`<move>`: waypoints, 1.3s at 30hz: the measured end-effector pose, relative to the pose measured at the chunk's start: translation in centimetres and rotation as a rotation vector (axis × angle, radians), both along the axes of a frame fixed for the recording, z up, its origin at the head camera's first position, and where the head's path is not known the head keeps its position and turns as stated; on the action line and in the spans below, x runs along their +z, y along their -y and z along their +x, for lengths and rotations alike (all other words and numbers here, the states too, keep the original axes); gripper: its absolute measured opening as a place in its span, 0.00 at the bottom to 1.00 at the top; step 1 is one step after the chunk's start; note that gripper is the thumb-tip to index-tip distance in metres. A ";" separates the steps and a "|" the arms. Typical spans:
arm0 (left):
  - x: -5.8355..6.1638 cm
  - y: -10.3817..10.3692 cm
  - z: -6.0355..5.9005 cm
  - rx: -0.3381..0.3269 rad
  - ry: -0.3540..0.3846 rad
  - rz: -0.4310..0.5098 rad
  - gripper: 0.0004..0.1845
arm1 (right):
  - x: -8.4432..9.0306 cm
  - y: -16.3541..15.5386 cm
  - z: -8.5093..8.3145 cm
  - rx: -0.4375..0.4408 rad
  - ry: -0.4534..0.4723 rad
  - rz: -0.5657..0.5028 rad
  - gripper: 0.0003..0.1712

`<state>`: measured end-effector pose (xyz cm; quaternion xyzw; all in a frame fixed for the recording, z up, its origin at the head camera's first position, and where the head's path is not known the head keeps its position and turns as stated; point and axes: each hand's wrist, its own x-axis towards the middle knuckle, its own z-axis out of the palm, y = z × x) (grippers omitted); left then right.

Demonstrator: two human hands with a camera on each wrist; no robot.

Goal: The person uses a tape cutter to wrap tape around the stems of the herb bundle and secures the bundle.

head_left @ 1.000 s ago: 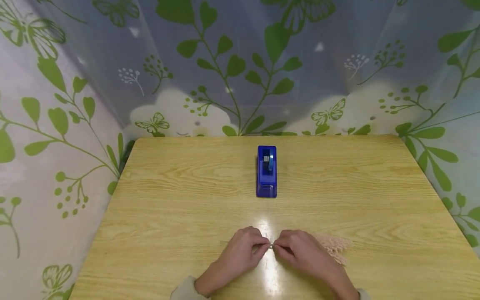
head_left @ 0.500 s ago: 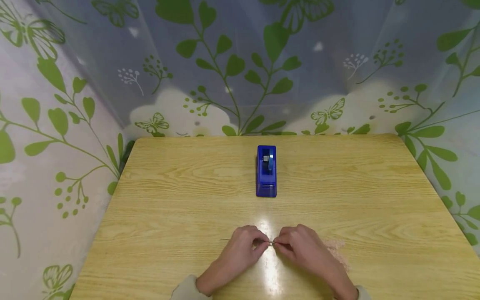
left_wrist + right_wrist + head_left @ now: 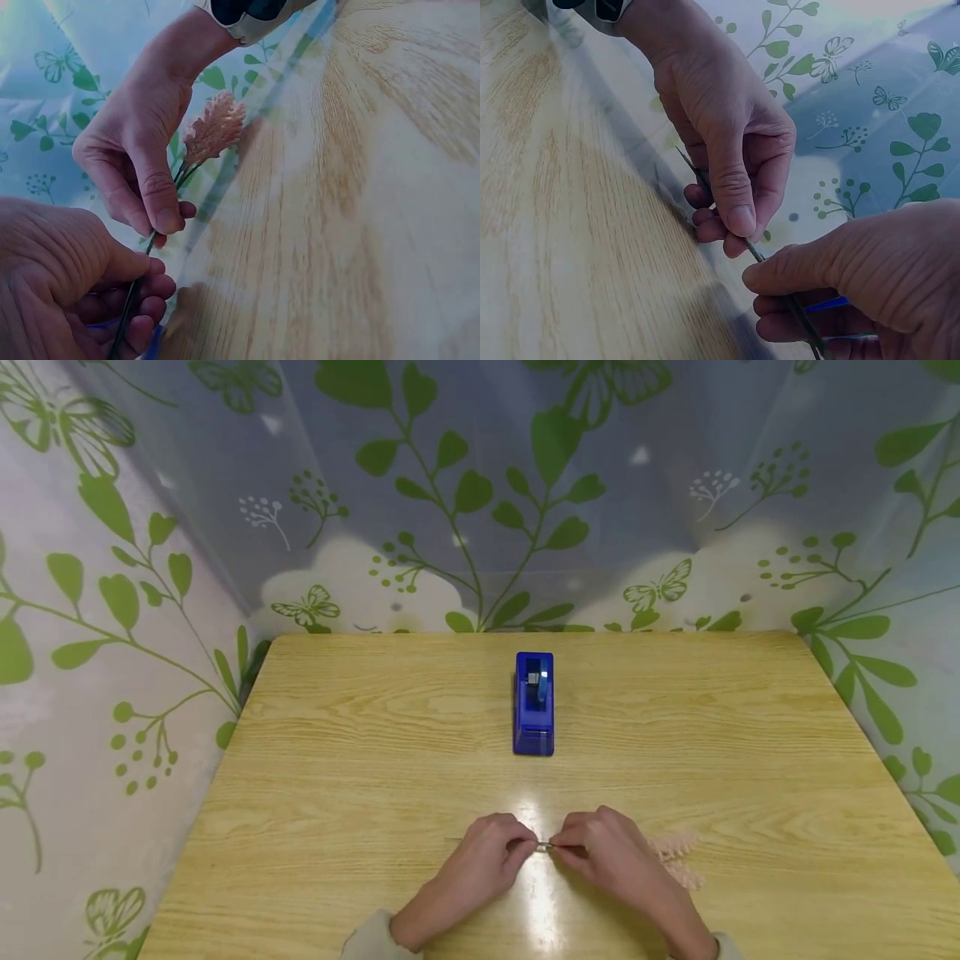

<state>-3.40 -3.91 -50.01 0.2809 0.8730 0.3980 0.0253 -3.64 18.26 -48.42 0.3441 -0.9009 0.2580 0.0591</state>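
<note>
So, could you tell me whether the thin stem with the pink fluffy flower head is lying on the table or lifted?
Cannot tell: the thin flower stem runs level, pinched by the left hand and right hand just over the wooden table.

In the right wrist view, the right hand (image 3: pixel 870 277) is filling the lower right corner, its thumb and curled fingers pinching a thin dark green wire-like stem (image 3: pixel 761 259). The left hand (image 3: pixel 731 161) is reaching in from the top, its thumb and fingertips gripping the same stem a little higher, so the two hands are nearly touching. The stem is running diagonally between them. A small blue piece (image 3: pixel 826 304) is showing under the right thumb. The pale wooden tabletop (image 3: pixel 562 247) is lying at the left, and a leaf-and-butterfly printed backdrop (image 3: pixel 870 97) is standing behind.
</note>
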 end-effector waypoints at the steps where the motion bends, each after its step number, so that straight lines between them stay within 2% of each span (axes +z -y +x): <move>1: 0.0 0.0 0.0 0.001 0.000 0.010 0.05 | 0.0 0.0 0.0 -0.005 0.019 -0.001 0.04; 5: -0.2 0.1 -0.3 0.007 -0.028 0.045 0.03 | 0.1 0.0 0.1 -0.030 0.123 0.003 0.02; 9: -0.4 0.0 -0.4 0.011 -0.057 0.048 0.03 | 0.0 0.0 0.3 -0.052 0.179 0.018 0.06; 14: -0.3 0.1 -0.5 0.016 -0.063 0.038 0.03 | 0.0 0.2 0.3 -0.048 0.137 0.016 0.06; 23: -0.1 0.0 -0.6 0.032 -0.094 0.013 0.03 | -0.1 0.2 -0.1 -0.007 -0.007 -0.009 0.04; 27: 0.1 -0.2 -0.5 0.027 -0.096 -0.022 0.02 | -0.1 0.0 -0.3 -0.012 -0.036 0.012 0.04; 33: 0.2 -0.4 -0.5 0.017 -0.060 -0.082 0.06 | -0.2 -0.1 -0.3 -0.018 -0.058 0.035 0.04; 36: 0.1 -0.4 -0.6 0.024 -0.055 -0.071 0.05 | -0.3 -0.1 -0.4 -0.027 -0.073 0.038 0.04; 39: -0.1 -0.3 -0.7 0.035 -0.081 -0.043 0.04 | -0.4 0.1 -0.4 -0.040 -0.093 0.038 0.03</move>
